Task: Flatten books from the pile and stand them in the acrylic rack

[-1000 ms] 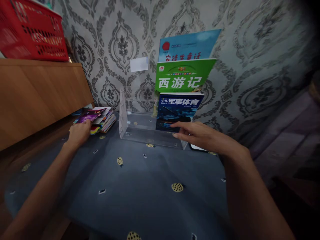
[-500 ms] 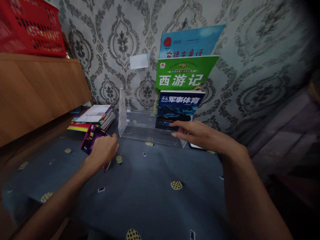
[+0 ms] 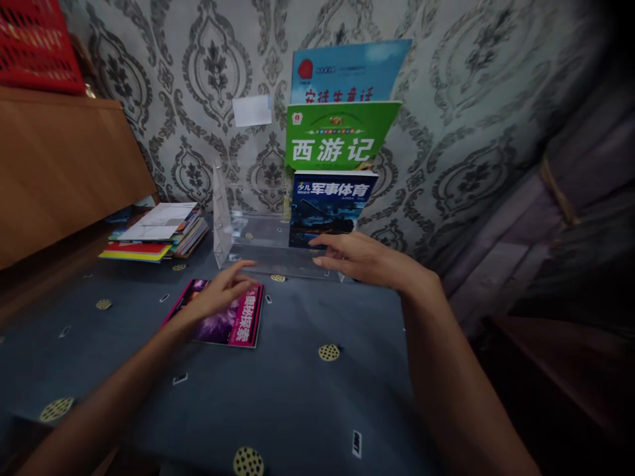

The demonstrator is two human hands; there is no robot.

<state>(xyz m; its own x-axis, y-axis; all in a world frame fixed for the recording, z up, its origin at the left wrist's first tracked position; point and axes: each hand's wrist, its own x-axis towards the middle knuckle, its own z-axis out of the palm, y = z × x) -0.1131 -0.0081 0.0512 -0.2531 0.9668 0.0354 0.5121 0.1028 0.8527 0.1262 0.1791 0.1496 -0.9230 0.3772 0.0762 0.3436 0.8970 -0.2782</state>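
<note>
A pink and purple book (image 3: 244, 317) lies flat on the dark cloth. Over it is my left hand (image 3: 223, 289), fingers apart and holding nothing. My right hand (image 3: 350, 256) is at the front of the clear rack (image 3: 270, 258), by the lower edge of a dark blue book (image 3: 327, 208); its fingers are apart with nothing in them. Behind the blue book stand a green book (image 3: 342, 135) and, highest, a light blue book (image 3: 352, 69), all on the right part of the rack.
A stack of books and papers (image 3: 161, 228) lies at the left beside a wooden cabinet (image 3: 64, 165). On the cabinet sits a red basket (image 3: 40, 49). A curtain (image 3: 496, 244) hangs at the right.
The pink and purple book was tilted in my left hand; now it lies flat and the hand has let go. My right hand stays by the dark blue book. The view has shifted right.
</note>
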